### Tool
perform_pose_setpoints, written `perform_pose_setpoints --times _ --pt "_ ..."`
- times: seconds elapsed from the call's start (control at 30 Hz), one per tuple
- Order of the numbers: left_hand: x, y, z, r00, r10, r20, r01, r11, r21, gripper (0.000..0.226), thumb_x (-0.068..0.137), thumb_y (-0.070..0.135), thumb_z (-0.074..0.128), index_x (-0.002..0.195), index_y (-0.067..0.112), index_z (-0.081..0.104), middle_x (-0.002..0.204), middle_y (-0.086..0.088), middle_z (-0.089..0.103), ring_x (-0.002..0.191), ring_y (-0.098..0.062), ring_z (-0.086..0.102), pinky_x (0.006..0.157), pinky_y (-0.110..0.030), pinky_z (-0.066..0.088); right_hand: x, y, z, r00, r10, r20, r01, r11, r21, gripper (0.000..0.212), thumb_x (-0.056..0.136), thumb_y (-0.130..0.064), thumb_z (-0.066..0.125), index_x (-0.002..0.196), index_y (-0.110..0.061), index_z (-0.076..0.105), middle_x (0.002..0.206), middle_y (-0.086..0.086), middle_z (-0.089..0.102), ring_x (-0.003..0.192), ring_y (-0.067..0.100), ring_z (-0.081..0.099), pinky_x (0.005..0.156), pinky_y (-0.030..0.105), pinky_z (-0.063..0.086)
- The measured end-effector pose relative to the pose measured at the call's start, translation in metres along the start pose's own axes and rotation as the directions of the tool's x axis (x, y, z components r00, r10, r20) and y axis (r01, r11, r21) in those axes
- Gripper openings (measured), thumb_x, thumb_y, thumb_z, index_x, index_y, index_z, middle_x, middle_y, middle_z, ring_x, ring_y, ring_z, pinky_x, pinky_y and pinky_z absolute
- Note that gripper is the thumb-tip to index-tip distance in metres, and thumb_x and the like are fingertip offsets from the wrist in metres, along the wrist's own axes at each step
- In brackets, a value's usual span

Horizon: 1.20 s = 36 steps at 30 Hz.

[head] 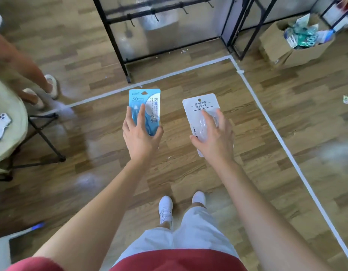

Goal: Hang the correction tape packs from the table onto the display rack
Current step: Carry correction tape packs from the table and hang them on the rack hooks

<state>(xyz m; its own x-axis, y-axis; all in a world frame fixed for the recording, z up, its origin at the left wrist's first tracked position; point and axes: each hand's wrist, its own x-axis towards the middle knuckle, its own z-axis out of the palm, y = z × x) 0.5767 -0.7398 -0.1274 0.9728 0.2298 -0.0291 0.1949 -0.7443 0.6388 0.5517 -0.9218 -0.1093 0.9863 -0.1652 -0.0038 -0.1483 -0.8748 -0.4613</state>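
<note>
My left hand (139, 136) holds a blue correction tape pack (144, 100) upright, fingers wrapped over its lower half. A white correction tape pack (198, 106) with a clear blister is gripped in my right hand (215, 136), which covers the blister. Both packs are held out over the wooden floor, side by side and apart. Ahead stands the black display rack (118, 45), with several bare hooks on its horizontal bars (155, 15). The rack is well beyond both hands.
A round table (11, 122) with a white phone (0, 126) sits at the left edge, and another person's legs (22, 61) stand behind it. A cardboard box (292, 47) of packs rests on the floor at upper right. White tape lines (266, 114) cross the floor.
</note>
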Motion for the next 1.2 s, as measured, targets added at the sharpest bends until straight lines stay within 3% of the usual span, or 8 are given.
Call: perform_pose_setpoints --times 0.33,0.5,0.97,1.2 --pt "0.144 0.126 0.079 0.991 -0.02 -0.13 0.014 0.999 -0.044 0.072 0.083 0.031 0.067 0.147 0.021 0.035 0.155 -0.014 0.02 0.133 -0.038 0.029 0.108 -0.045 0.025 0.204 0.062 -0.05 0.99 -0.111 -0.086 0.113 0.993 0.021 0.068 0.076 -0.033 0.071 0.138 -0.024 0.045 0.147 0.005 0.03 0.123 0.029 0.037 0.092 0.041 0.034" --pt "0.21 0.19 0.102 0.979 -0.011 -0.203 -0.005 0.997 -0.078 0.073 0.083 0.029 0.069 0.147 0.02 0.035 0.155 -0.016 0.021 0.134 -0.038 0.028 0.109 -0.046 0.025 0.309 0.076 -0.087 0.97 -0.2 -0.141 0.203 0.979 0.01 0.067 0.077 -0.032 0.072 0.137 -0.018 0.047 0.147 0.013 0.031 0.124 0.034 0.038 0.096 0.042 0.034" --pt "0.434 0.311 0.114 0.91 0.056 -0.41 -0.109 0.988 -0.107 0.073 0.082 0.027 0.071 0.146 0.017 0.037 0.154 -0.018 0.022 0.135 -0.038 0.028 0.109 -0.042 0.022 0.558 0.049 -0.148 0.878 -0.337 -0.339 0.363 0.932 0.015 0.067 0.072 -0.028 0.077 0.132 -0.012 0.053 0.14 0.021 0.04 0.117 0.041 0.046 0.092 0.049 0.041" --pt "0.518 0.361 0.105 0.889 0.087 -0.449 -0.134 0.988 -0.074 0.074 0.082 0.029 0.07 0.147 0.021 0.035 0.155 -0.016 0.02 0.135 -0.037 0.027 0.108 -0.042 0.023 0.653 0.032 -0.177 0.831 -0.389 -0.397 0.429 0.903 0.013 0.066 0.075 -0.029 0.076 0.134 -0.01 0.051 0.141 0.024 0.039 0.123 0.041 0.042 0.097 0.05 0.039"
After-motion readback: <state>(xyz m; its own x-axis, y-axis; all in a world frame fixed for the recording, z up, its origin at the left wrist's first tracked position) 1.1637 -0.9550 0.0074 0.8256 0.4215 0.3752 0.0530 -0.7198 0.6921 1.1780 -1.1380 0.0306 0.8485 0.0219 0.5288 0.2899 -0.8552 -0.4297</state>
